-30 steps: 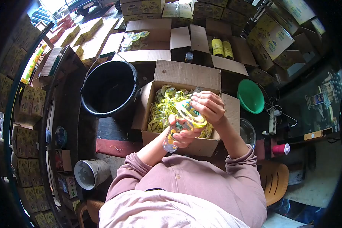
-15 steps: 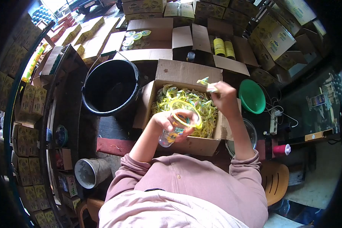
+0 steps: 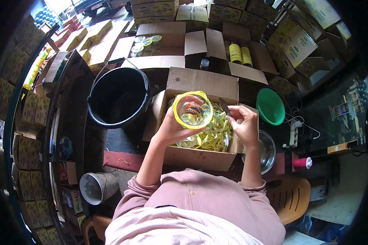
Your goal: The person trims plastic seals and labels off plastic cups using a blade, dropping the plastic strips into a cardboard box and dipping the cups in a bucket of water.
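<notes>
My left hand is wrapped round a clear plastic cup with a yellow rim, its round top facing the camera. Between the thumb and fingers of my right hand is a thin dark blade, pointing up and left. Both hands are above an open cardboard box, which is filled with curled yellow and clear plastic strips. The cup and the blade are apart.
A black bucket is left of the box. To the right are a green bowl, a clear bowl and a power strip. Behind are open boxes with lids and yellow rolls.
The cup has been raised and turned to face the camera. My right hand has come down nearer to it, and the yellow strip it held is gone from its fingers.
</notes>
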### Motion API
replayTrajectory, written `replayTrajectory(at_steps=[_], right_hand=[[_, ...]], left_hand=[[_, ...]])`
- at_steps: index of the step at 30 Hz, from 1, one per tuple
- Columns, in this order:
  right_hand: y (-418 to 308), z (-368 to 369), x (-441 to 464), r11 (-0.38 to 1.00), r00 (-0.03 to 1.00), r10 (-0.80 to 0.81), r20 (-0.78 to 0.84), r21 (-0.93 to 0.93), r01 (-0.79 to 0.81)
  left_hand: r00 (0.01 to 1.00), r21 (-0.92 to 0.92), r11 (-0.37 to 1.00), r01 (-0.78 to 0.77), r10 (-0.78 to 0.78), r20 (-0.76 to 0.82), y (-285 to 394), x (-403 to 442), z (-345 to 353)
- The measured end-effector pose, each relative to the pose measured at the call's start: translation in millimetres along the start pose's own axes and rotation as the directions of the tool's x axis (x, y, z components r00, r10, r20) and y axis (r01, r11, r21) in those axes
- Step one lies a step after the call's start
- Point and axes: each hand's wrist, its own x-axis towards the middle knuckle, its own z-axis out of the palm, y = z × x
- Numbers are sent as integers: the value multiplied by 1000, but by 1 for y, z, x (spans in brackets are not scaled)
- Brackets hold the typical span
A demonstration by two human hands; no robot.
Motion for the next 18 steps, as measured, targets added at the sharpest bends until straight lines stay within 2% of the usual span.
replayTrajectory(at_steps=[3, 7, 8, 11, 12, 15, 18], right_hand=[[-10, 10, -2, 980, 975, -139, -174, 120, 161], [-35, 13, -3, 915, 871, -397, -289, -51, 400], [-36, 14, -4, 920, 877, -374, -303, -3, 391], [-45, 11, -9, 868, 830, -496, -255, -175, 465], [-43, 11, -10, 812, 788, -577, -214, -253, 526], [-44, 17, -16, 732, 717, -666, -206, -365, 575], [-41, 22, -19, 713, 684, -690, -237, -386, 585]], left_hand=[[999, 99, 995, -1, 6, -52, 0, -5, 4], [999, 318, 948, -2, 14, -35, 8, -10, 0], [999, 316, 949, 2, 13, -43, 8, -12, -1], [998, 340, 941, -5, 27, -62, 9, -15, -2], [997, 366, 931, -20, 45, -60, 10, -16, -3], [996, 378, 924, -54, 79, -52, 9, -17, -3], [994, 344, 937, -61, 89, -68, 9, -19, 0]])
